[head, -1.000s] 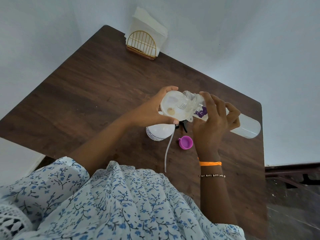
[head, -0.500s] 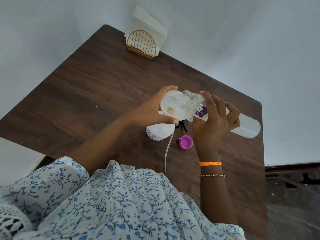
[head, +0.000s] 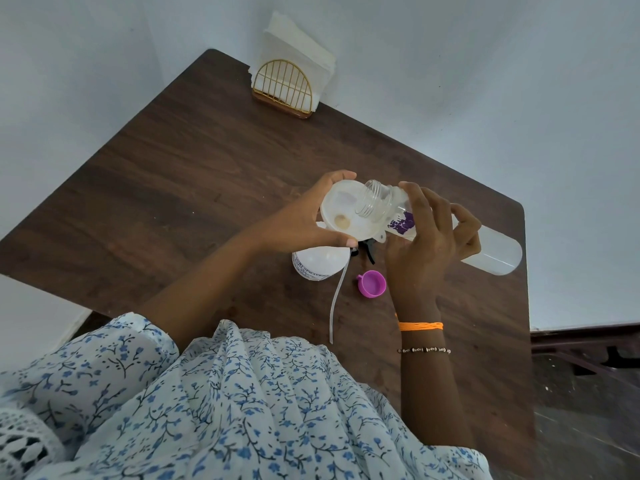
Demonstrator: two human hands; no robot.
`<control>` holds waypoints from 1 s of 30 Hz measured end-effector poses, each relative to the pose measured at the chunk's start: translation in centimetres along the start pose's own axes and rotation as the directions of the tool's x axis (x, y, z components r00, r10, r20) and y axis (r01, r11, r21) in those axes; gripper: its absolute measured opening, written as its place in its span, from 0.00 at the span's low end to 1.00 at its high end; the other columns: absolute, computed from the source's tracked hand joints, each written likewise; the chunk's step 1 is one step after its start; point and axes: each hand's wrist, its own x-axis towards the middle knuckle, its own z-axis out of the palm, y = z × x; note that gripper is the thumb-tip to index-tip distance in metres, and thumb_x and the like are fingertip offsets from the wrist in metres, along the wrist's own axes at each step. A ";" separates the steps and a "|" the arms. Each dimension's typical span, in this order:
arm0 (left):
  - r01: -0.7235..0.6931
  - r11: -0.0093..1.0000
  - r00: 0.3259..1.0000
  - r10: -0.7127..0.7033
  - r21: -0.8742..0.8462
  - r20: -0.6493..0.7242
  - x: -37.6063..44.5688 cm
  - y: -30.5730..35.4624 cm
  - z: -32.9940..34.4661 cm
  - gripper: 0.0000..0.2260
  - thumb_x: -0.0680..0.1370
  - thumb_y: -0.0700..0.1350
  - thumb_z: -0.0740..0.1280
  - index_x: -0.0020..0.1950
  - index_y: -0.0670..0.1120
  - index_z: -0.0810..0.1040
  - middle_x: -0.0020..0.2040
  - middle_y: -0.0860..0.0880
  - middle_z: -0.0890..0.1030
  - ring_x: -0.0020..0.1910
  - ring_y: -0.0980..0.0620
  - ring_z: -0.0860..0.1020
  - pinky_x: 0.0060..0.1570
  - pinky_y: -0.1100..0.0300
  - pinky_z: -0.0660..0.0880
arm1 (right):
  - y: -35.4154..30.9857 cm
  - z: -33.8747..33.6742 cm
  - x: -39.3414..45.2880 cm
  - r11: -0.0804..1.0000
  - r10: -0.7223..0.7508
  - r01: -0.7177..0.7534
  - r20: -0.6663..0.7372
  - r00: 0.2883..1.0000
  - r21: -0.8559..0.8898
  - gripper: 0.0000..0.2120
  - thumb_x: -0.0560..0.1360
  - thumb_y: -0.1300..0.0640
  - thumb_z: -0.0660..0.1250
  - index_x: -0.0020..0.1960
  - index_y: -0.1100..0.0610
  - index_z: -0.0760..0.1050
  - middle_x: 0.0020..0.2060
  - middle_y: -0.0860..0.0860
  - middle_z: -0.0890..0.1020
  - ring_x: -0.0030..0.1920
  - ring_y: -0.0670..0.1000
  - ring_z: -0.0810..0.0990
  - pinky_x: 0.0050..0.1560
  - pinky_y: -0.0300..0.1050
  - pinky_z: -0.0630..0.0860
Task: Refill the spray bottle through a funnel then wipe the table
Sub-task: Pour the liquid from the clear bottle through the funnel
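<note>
My left hand [head: 298,220] grips the rim of a white funnel [head: 341,220] that sits in the mouth of the white spray bottle [head: 317,263] standing on the table. My right hand [head: 427,240] holds a clear refill bottle [head: 491,252] with a purple label, tipped on its side with its open mouth [head: 372,199] over the funnel. The spray head lies on the table behind the bottle, mostly hidden, and its dip tube [head: 336,299] trails toward me. A purple cap [head: 371,284] lies next to my right wrist.
A gold wire holder with white napkins [head: 287,84] stands at the far edge of the dark wooden table [head: 173,174]. Pale walls close in behind and to the right. A dark floor and bench frame [head: 588,344] show at right.
</note>
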 end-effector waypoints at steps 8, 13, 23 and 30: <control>-0.002 1.000 1.000 0.002 -0.003 0.000 -0.1 0.1 0.0 0.37 0.66 0.53 0.76 0.63 0.71 0.55 0.57 0.77 0.63 0.57 0.79 0.64 0.46 0.83 0.66 | 0.0 -0.1 0.0 1.000 0.014 -0.014 0.008 1.000 0.010 0.22 0.63 0.65 0.75 0.55 0.52 0.80 0.53 0.49 0.82 0.57 0.53 0.67 0.50 0.55 0.65; -0.016 1.000 1.000 0.016 -0.014 -0.002 0.0 -0.2 0.1 0.38 0.66 0.53 0.76 0.68 0.64 0.56 0.59 0.74 0.63 0.56 0.79 0.64 0.46 0.82 0.66 | 0.0 0.0 0.0 1.000 0.007 -0.007 0.015 1.000 0.004 0.23 0.62 0.66 0.76 0.55 0.52 0.80 0.53 0.49 0.82 0.57 0.56 0.71 0.49 0.55 0.65; -0.006 1.000 1.000 0.006 -0.010 -0.002 0.0 -0.2 0.0 0.38 0.66 0.53 0.76 0.67 0.65 0.56 0.58 0.75 0.63 0.57 0.77 0.65 0.47 0.81 0.67 | 0.0 -0.1 0.0 1.000 0.015 -0.016 0.026 1.000 0.018 0.21 0.64 0.64 0.75 0.56 0.53 0.79 0.54 0.49 0.82 0.57 0.55 0.70 0.50 0.55 0.64; 0.002 1.000 1.000 -0.002 -0.015 0.001 -0.1 -0.1 0.0 0.38 0.66 0.53 0.76 0.68 0.65 0.56 0.59 0.73 0.64 0.57 0.76 0.65 0.48 0.81 0.68 | -0.1 -0.1 0.0 1.000 0.008 -0.008 0.023 1.000 -0.007 0.23 0.63 0.66 0.74 0.55 0.52 0.79 0.53 0.49 0.82 0.56 0.57 0.73 0.50 0.55 0.65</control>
